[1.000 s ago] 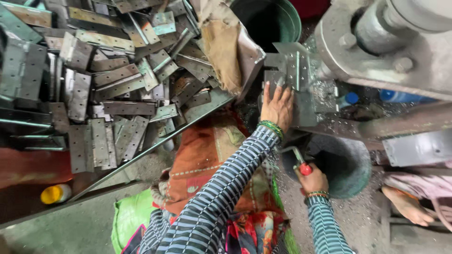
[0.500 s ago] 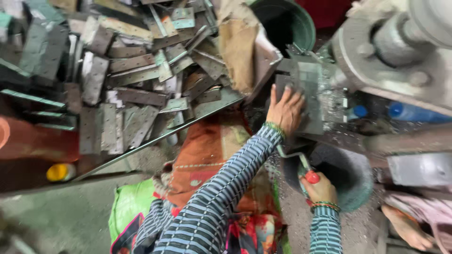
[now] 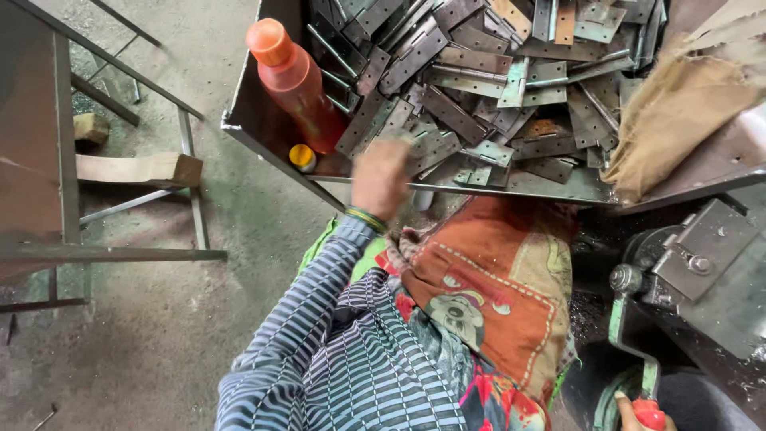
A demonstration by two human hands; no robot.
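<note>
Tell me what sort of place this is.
Probably a small metal workshop: a tray heaped with flat metal hinges, a heavy press-like machine, and a bare concrete floor.

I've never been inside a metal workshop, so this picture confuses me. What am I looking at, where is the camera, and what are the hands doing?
The camera sits on the person's head and looks down, so you see their striped sleeves and a patterned orange cloth on their lap. The left hand reaches over the edge of a metal tray piled with flat hinge plates; the hand is blurred, so I cannot tell whether it grips one. An orange bottle lies in the tray's corner, with burlap sacking at the other end. At bottom right, the right hand, mostly cut off, grips a red-handled lever on a grey machine. Bare concrete floor lies to the left.
</note>
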